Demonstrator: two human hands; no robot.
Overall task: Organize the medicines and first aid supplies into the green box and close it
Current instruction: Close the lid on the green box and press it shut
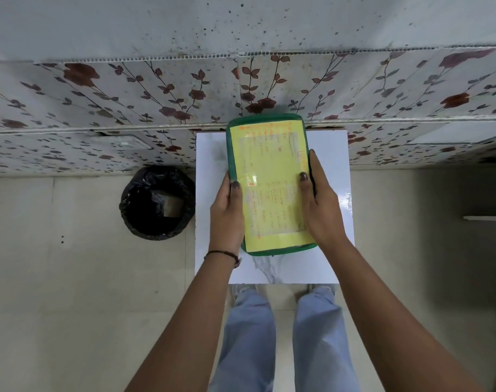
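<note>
The green box [269, 120] is in the middle of the view over a small white table [283, 267], lid on. A yellow sheet with orange writing covers the lid. My left hand [227, 216] grips the box's left long side, thumb on the lid. My right hand [320, 205] grips the right long side, thumb on the lid too. I cannot tell whether the box rests on the table or is lifted off it. No medicines or first aid supplies are in sight; whatever is inside the box is hidden.
A round bin lined with a black bag [157, 203] stands on the floor left of the table. A wall with floral panels [128, 89] runs behind the table. My legs in light blue trousers [283, 335] are below the table's near edge.
</note>
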